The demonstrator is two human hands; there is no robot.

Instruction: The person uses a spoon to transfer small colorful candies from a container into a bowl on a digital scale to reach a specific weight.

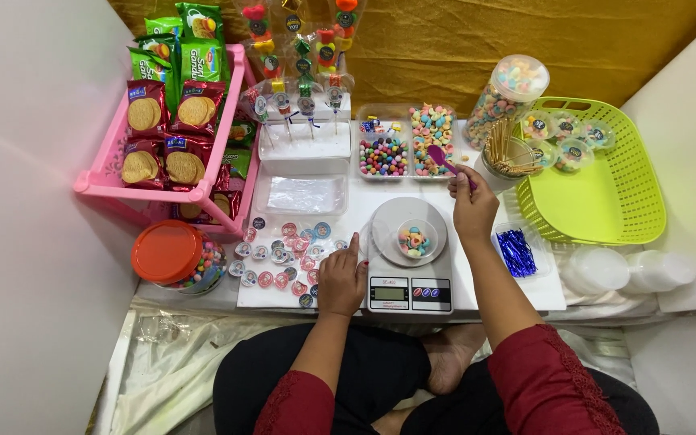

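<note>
Person seated cross-legged at a low white table [517, 300]. Right hand [472, 203] closed around the handle of a small purple scoop [443, 161], bowl end poised over the tray of pastel candy rings [432, 138]. Left hand [341, 278] rests flat beside the scale [408, 262], forefinger stretched toward the scale's edge, holding nothing.

On the scale's round pan sits a small clear cup [414, 239] with a few candy rings in it. It looks thin, light plastic, likely to skid or tip if nudged; best taken by the rim with two fingertips, not squeezed.

Scoop: light, rigid, shallow. The rings are hard, smooth and loose, so they would probably roll off if it tilts. A grip well back on the handle, as now, keeps it level.

Nearby: tray of coloured balls [383, 151], round stickers [283, 256] scattered by the left hand, blue twist ties [515, 251], green basket [606, 201] holding filled cups, pink rack [203, 193] of biscuit packs.
</note>
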